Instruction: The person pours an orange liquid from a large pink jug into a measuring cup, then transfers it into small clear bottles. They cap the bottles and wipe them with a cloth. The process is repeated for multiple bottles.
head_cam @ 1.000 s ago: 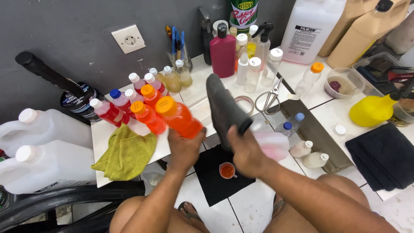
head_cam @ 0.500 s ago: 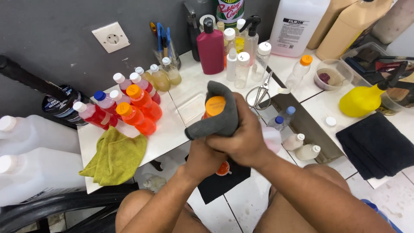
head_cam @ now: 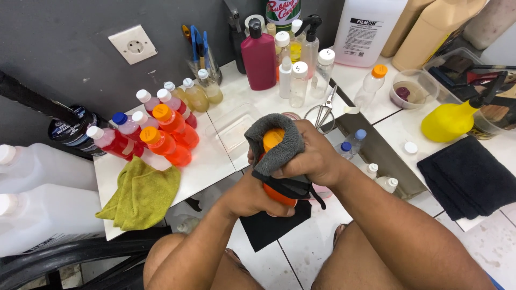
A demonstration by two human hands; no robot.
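Hands (head_cam: 279,177) clench cloth-wrapped orange bottle (head_cam: 273,140); scissors (head_cam: 322,111), bottles (head_cam: 161,134) nearby.

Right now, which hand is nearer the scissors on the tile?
Right. The right hand, gripping the grey cloth over the orange bottle, sits just below-left of the scissors. The left hand holds the bottle's base, farther off.

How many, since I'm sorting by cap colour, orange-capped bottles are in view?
4: two orange bottles in the left cluster, the held bottle under the grey cloth, one clear bottle at back. More may be hidden.
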